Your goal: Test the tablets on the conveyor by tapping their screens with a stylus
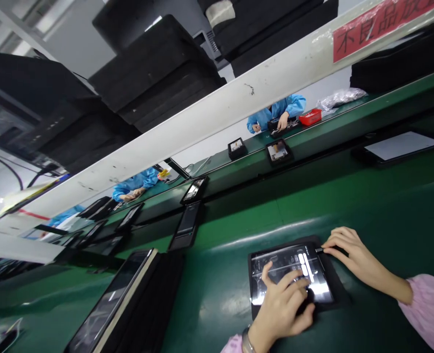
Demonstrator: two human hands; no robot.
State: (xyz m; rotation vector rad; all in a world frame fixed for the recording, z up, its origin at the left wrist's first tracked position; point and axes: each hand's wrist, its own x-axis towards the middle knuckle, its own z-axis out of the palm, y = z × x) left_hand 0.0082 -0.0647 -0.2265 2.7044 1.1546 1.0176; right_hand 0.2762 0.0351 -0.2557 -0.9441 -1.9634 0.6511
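Observation:
A tablet (pixel 279 264) with a lit screen lies on a dark pad (pixel 338 289) on the green work surface. Over its screen is my left hand (pixel 281 306), fingers spread and bent, with a metal band at the wrist. Whether its fingertips touch the glass I cannot tell. At the tablet's upper right edge, my right hand (pixel 351 252) pinches a small dark plug (pixel 319 250) between thumb and forefinger. The plug meets the edge, or nearly so; the exact contact is too small to make out. Pink sleeves cover both forearms.
A tall dark stack (pixel 151 299) with a tablet (pixel 110 304) on top stands at left. Beyond runs a belt with devices in black trays (pixel 278 151). Co-workers in blue sleeves (pixel 294 104) sit across it, near a red bin (pixel 310 116). A white shelf beam (pixel 202 122) crosses overhead.

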